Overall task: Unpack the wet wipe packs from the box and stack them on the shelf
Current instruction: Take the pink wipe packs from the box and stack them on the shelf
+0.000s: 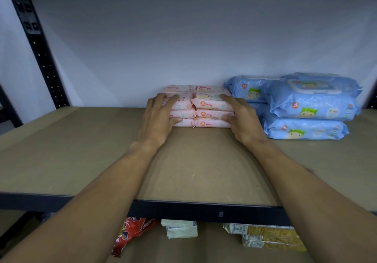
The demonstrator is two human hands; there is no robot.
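Widest of all, a brown shelf board (81, 150), running beneath the pink stack of wet wipe packs (212, 109) and far out to either side of it, edged nearest the camera by a black front rail (204, 211). Behind the pink stack, a plain white back wall (142, 38). Well to the left of the stack, a black perforated upright (38, 48).

Just right of the pink stack, blue wipe packs (306, 103), larger and piled in layers, one with a flip lid on top. Cannot tell whether these touch the pink stack, the right hand covering that side.

The pink stack itself sits toward the back of the board in two columns side by side, three packs high at the front, with more pink packs showing behind and above.

Left hand (159, 120): lies against the stack's left column, fingers apart and nearly straight over the upper packs, thumb pressed to the front of the lower ones, wrapped round nothing. Right hand (244, 120): mirrors this on the right column, fingers extended along the top, thumb flat against the front.

Below the pink stack, under the rail, on a lower shelf: a red snack bag (128, 234), pale folded packets (181, 229), and packets with yellow-green contents (271, 236).
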